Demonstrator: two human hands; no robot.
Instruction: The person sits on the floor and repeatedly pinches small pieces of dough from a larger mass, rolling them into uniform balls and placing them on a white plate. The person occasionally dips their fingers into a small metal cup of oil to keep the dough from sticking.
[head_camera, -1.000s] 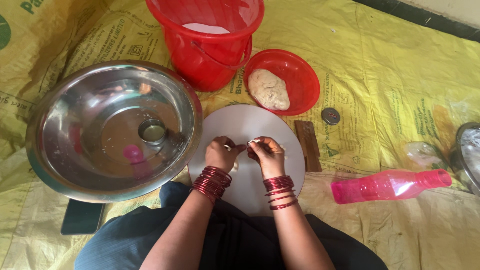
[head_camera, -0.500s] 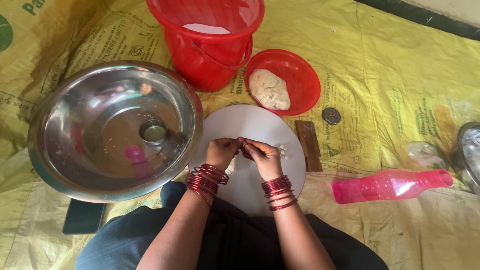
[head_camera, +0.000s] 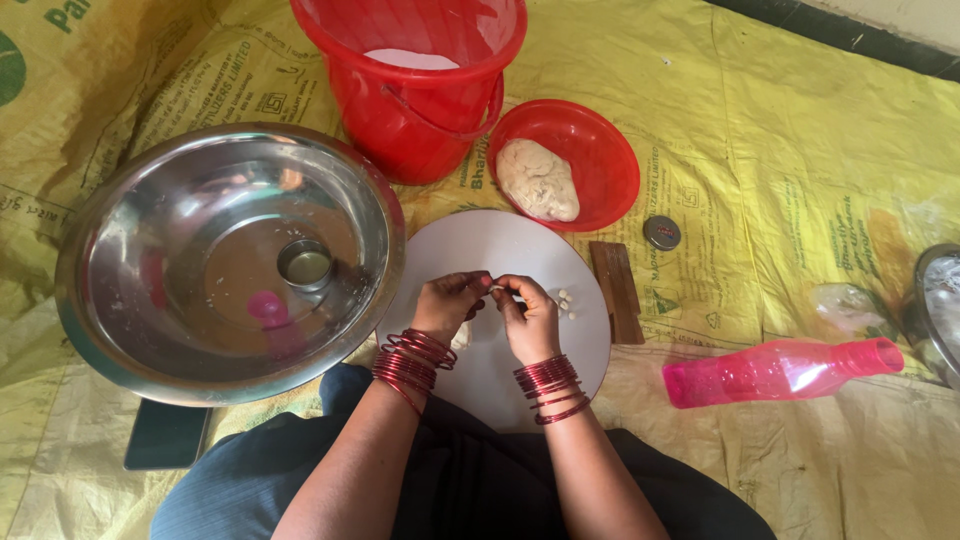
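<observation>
Both hands meet over the round white board (head_camera: 500, 330) at centre frame. The left hand (head_camera: 448, 303) and right hand (head_camera: 530, 318) have their fingertips pressed together, pinching a small pale bit of dough (head_camera: 494, 289) between them. A few small dough crumbs (head_camera: 565, 300) lie on the board just right of the right hand.

Progress, as judged: a kneaded lump of dough (head_camera: 538, 179) sits whole in the shallow red plastic bowl (head_camera: 610, 160), upper centre, so mixing looks done; no flattened or shaped piece lies on the board, so shaping has hardly begun. The large steel basin (head_camera: 120, 300), left, holds only a small steel cup (head_camera: 306, 264) and residue.

Packaging: the yellow woven sack sheet (head_camera: 780, 150) covering the floor carries green print at upper left and dark print near centre. A pink plastic bottle (head_camera: 780, 371) lies on its side, lower right, unlabelled. The red plastic bucket (head_camera: 420, 80) stands at top centre
</observation>
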